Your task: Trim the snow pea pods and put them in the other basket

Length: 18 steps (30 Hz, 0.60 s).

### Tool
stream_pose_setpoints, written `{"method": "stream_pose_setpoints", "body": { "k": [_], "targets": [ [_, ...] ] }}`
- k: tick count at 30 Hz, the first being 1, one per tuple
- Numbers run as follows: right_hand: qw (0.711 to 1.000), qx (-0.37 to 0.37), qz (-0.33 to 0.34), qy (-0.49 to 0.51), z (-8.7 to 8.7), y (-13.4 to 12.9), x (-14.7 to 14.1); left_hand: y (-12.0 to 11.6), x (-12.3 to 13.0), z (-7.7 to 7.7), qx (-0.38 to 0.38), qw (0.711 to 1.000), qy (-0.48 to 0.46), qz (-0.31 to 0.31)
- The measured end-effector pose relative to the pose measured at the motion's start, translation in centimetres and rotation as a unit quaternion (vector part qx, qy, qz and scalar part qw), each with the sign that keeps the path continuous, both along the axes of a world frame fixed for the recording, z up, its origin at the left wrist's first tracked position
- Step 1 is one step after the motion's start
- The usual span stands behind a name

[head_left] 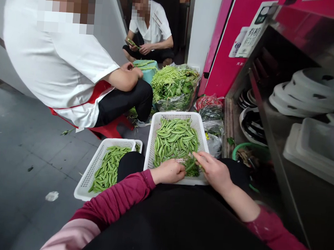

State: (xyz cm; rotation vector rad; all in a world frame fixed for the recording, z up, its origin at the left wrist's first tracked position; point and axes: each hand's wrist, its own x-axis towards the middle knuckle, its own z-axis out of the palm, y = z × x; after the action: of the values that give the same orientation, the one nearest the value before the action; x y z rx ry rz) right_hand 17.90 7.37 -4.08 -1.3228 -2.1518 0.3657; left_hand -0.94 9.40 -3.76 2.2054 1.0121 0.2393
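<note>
A white perforated basket (149, 146) rests on my lap, with green pea pods (176, 137) heaped in its far and middle part. A small darker green pile of stringy trimmings (192, 170) lies at its near end, between my hands. My left hand (169, 171) is closed over the basket's near side; what its fingers hold, if anything, is hidden. Over the near right corner, the fingers of my right hand (214, 172) pinch a green pea pod, only partly visible. The two hands are a short distance apart.
A second white basket (87, 176) of pea pods stands on the floor at left. Two people in white shirts sit ahead, near a big bag of leafy greens (174, 83) and a teal bin (149, 76). A metal shelf (271, 147) with dishes flanks my right.
</note>
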Motion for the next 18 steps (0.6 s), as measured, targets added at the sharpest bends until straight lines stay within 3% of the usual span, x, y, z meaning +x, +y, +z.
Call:
{"method": "stream_pose_setpoints", "body": {
  "k": [3, 5, 7, 9, 10, 12, 15, 18],
  "targets": [
    [0.985, 0.006, 0.143, -0.100, 0.0, 0.2, -0.6, -0.7, -0.7, -0.2, 0.044, 0.999, 0.011, -0.007],
    [0.978, -0.032, 0.185, -0.093, -0.4, 0.5, -1.3, -1.0, -0.9, -0.1, 0.046, 0.999, -0.006, 0.007],
    [0.981, -0.100, 0.167, -0.015, -0.9, 0.5, -2.1, -1.1, -0.7, 0.0, 0.017, 0.998, -0.051, 0.041],
    [0.965, -0.203, 0.103, 0.132, -1.4, 0.3, -3.0, -1.2, -0.4, 0.0, -0.035, 0.988, -0.119, 0.092],
    [0.941, -0.253, 0.053, 0.219, -1.7, 0.1, -3.2, -1.3, -0.2, -0.2, -0.059, 0.980, -0.148, 0.119],
    [0.866, -0.307, -0.073, 0.387, -2.2, 0.1, -3.0, -1.3, 0.0, -0.8, -0.093, 0.973, -0.156, 0.142],
    [0.743, -0.258, -0.245, 0.567, -2.8, 1.5, -0.3, -0.7, -0.1, -2.4, -0.093, 0.989, -0.063, 0.096],
    [0.659, -0.187, -0.316, 0.656, -2.5, 3.5, 4.1, 0.9, -0.1, -4.4, -0.042, 0.993, 0.000, 0.106]
  ]
}}
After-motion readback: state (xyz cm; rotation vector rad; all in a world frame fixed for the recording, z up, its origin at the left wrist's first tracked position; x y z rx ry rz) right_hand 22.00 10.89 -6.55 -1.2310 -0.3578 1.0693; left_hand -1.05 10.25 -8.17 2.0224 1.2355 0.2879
